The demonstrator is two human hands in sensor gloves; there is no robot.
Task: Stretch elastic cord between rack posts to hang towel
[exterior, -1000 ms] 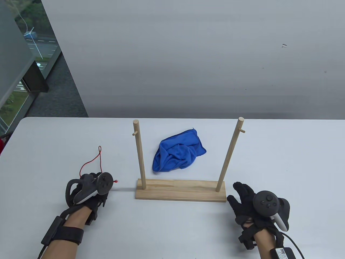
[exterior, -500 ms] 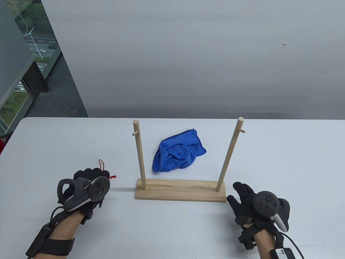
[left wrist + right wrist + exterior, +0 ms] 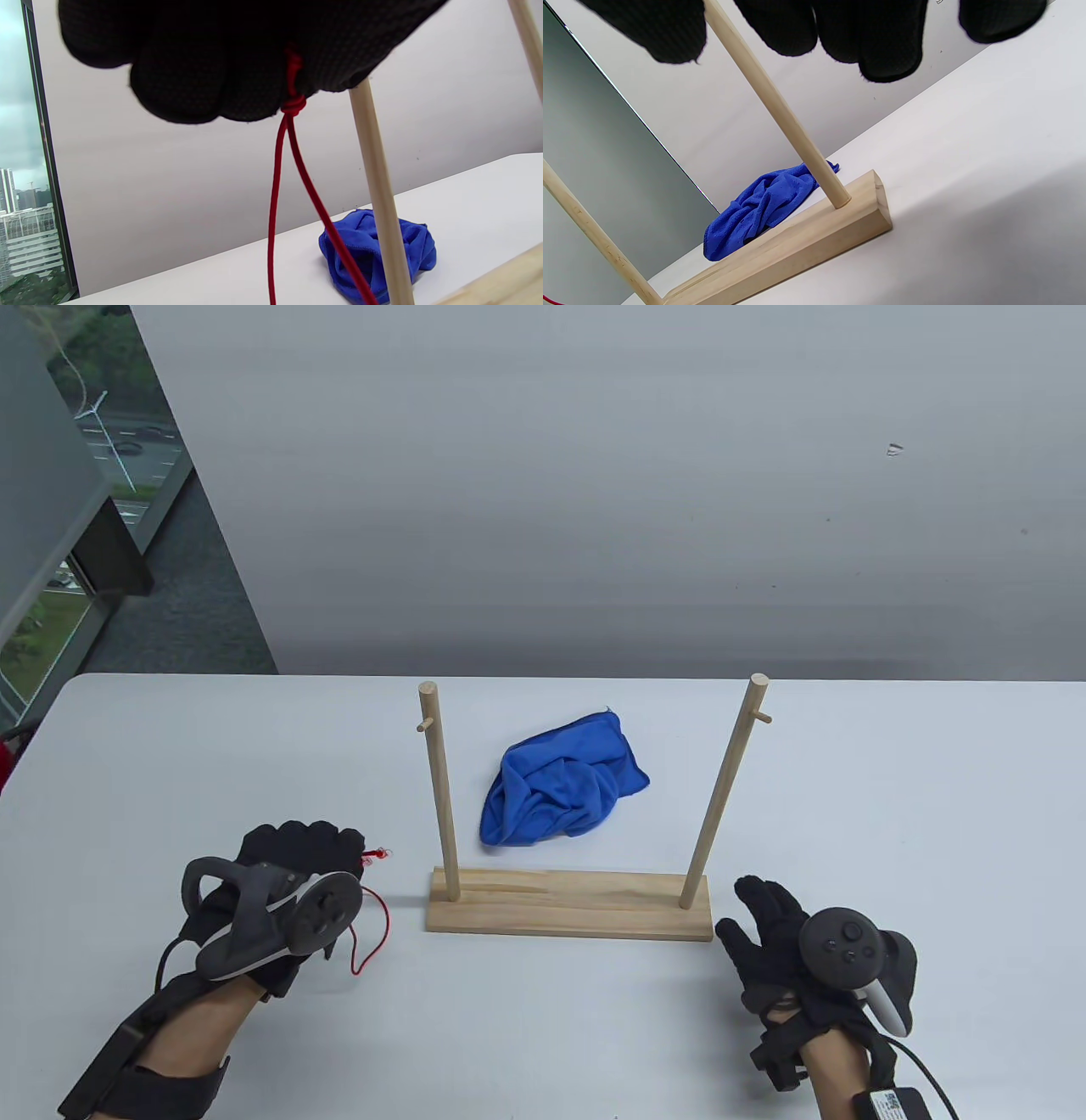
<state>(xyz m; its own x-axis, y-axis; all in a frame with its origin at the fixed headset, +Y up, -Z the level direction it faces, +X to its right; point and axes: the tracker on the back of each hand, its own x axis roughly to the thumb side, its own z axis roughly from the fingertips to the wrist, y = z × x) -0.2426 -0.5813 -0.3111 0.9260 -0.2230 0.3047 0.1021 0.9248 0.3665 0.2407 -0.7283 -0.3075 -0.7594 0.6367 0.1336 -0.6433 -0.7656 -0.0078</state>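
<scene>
White surface (image 3: 891, 797), grey wall behind | wooden rack (image 3: 568, 903) stood mid-surface, crumpled blue towel (image 3: 562, 791) lying behind it between the posts | left hand (image 3: 284, 891), left of the rack, pinched the knot of the red elastic cord (image 3: 373, 925), loop dangling | right hand (image 3: 776, 937) rested beside the rack's base, fingers (image 3: 888, 46) released, grasping nothing

The upper end of the red cord (image 3: 292, 140) is hidden between the fingers (image 3: 178, 84) of the left hand (image 3: 280, 891); its lower part is cut off below them by the picture's edge.
</scene>
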